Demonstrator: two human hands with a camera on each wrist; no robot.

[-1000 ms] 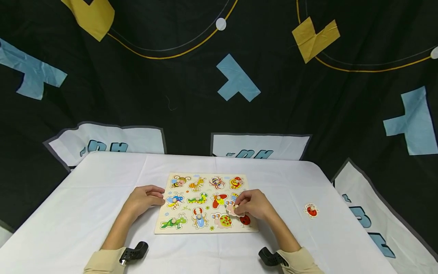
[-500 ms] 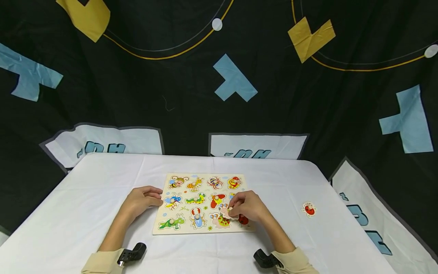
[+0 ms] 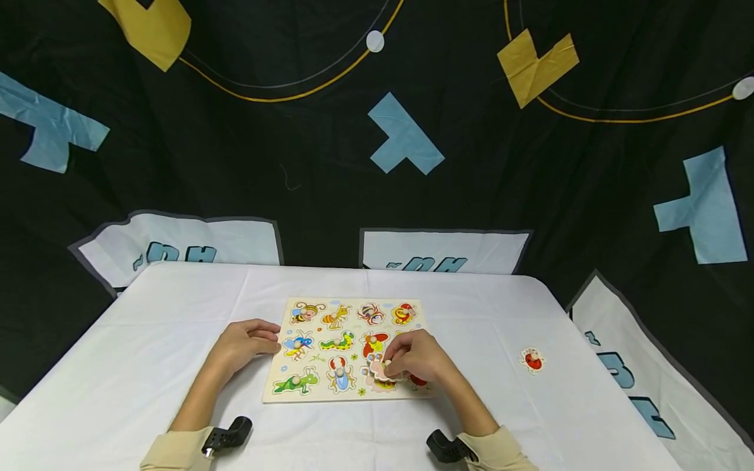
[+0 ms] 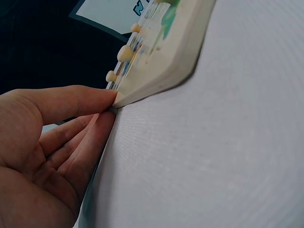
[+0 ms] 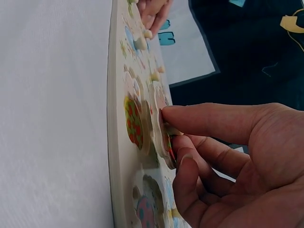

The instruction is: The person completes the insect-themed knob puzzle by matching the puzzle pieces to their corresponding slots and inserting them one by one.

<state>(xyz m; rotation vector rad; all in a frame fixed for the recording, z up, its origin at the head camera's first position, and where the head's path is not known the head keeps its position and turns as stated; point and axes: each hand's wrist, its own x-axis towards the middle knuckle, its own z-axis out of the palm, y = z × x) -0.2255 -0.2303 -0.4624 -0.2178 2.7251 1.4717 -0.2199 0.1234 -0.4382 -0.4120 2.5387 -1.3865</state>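
Observation:
My right hand [image 3: 418, 356] pinches a snail puzzle piece [image 3: 377, 369] by its knob, between thumb and fingers. In the right wrist view the piece [image 5: 159, 123] is tilted and raised off the wooden peg puzzle board [image 3: 315, 395]. Beneath it shows the snail recess, with a printed yellow-green, red-spotted shell [image 5: 134, 123]. My left hand [image 3: 244, 343] rests at the board's left edge, thumb and fingertips touching the edge [image 4: 118, 100]. Other insect pieces with knobs sit in the board, such as a grasshopper [image 3: 296, 381] and a beetle [image 3: 340, 375].
A loose red ladybug piece [image 3: 533, 360] lies on the white tablecloth [image 3: 483, 327] to the right of the board. A ladybug recess [image 3: 419, 382] at the board's near right is partly hidden by my right hand. A black curtain [image 3: 330, 183] hangs behind the table.
My right hand has moved left with the snail piece, from near the board's right side to over the snail recess. The left hand has stayed at the board's edge.

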